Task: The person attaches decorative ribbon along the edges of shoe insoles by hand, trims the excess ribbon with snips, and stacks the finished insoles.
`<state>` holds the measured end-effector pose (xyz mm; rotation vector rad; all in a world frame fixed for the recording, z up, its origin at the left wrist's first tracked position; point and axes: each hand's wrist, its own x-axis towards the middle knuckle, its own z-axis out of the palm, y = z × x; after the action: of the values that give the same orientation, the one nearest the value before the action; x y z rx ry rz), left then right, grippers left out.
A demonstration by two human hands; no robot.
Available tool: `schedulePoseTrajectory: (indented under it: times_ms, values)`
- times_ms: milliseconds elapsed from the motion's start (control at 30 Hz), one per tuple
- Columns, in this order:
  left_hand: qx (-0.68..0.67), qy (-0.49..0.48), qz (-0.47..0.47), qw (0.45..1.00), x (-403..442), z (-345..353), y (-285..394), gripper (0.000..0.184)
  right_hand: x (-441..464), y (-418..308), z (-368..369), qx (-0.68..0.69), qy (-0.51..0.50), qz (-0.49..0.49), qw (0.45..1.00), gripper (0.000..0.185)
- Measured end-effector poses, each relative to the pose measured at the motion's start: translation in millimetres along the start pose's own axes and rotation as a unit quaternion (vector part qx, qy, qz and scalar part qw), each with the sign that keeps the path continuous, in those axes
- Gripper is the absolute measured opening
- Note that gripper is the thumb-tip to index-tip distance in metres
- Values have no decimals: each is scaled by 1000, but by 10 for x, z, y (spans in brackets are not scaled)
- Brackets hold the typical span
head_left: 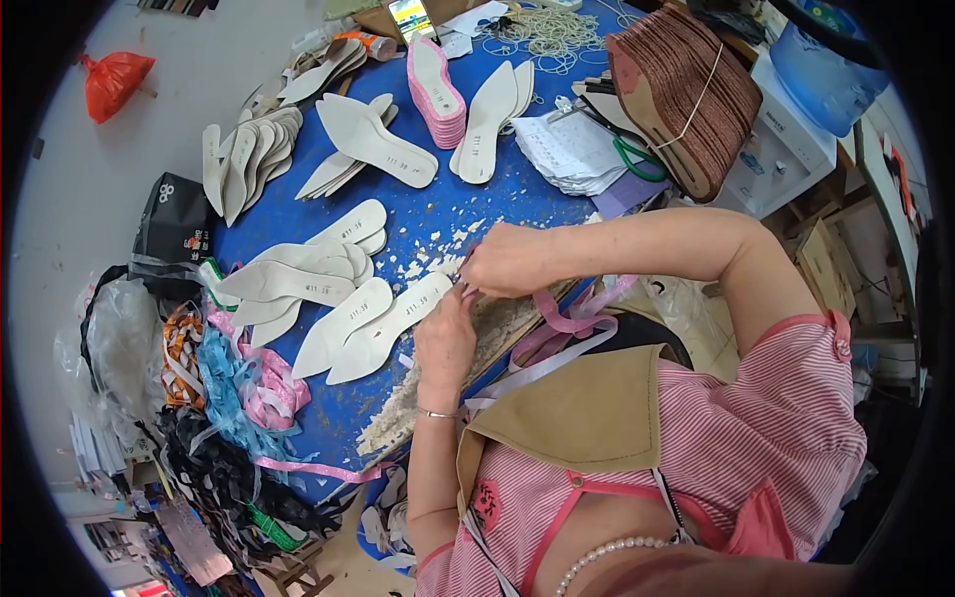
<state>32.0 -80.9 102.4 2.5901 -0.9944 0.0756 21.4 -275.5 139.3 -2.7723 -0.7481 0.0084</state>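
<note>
So the left hand (445, 343) is nearer the insole (401, 316), heel by its fingertips, toe slanting off left. Right hand's (512, 261) fingers meet left's; can't tell their grip.

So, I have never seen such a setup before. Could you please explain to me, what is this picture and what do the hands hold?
There is no machine here: a person works with two bare hands. The single picture comes from a camera worn on that person's head, looking forward and down.

The left hand, with a bracelet at its wrist, and the right hand meet near the edge of a blue table. Their fingers hide what is between them, so I cannot tell for sure what is held.

On the table lie pale shoe insoles, a stack of pink-edged insoles, papers, tangled cord and crumbly scraps. A phone with a lit screen is at the far side.
</note>
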Motion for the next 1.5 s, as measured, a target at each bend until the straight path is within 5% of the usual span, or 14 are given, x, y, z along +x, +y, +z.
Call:
schedulePoseTrajectory:
  times_ms: [133,233,333,367,467,533,667,800,1000,1133,1200,1300,1333,1500]
  values:
    - [-107,6,10,994,-158,-87,-127,17,22,20,126,-21,29,-57,998,10]
    - [-58,-91,-36,994,-319,-250,-365,21,-41,56,76,-6,29,-20,999,10]
    - [-16,-2,50,999,-372,-265,-564,33,-74,46,-71,8,28,15,999,10]
    - [-126,54,7,991,-336,-316,-519,37,-87,18,-175,72,80,50,993,9]
    - [-437,210,-124,866,-216,-415,-352,49,-102,-80,-395,259,228,153,926,9]
    - [-664,141,-95,729,-127,-75,-316,57,-51,-234,-164,283,302,109,904,10]
    - [-728,148,-127,657,-11,210,-41,50,2,-474,287,374,309,104,868,7]
    - [-710,180,-127,669,-20,229,-33,40,-32,-471,382,565,286,122,764,8]
    - [-709,196,-194,650,-99,248,-5,27,-161,-384,528,516,254,133,807,9]
    - [-624,131,-124,760,-109,394,-54,22,-291,-358,675,521,222,168,807,4]
    - [-657,120,-177,723,-2,265,56,16,-307,-272,747,531,199,173,805,4]
    - [-753,165,-278,574,102,89,141,12,-315,-88,633,634,129,187,739,4]
    - [-746,169,-290,575,74,51,107,12,-364,-57,541,643,125,191,731,3]
    - [-825,212,-232,470,225,-173,-83,16,-460,-203,487,688,163,221,672,5]
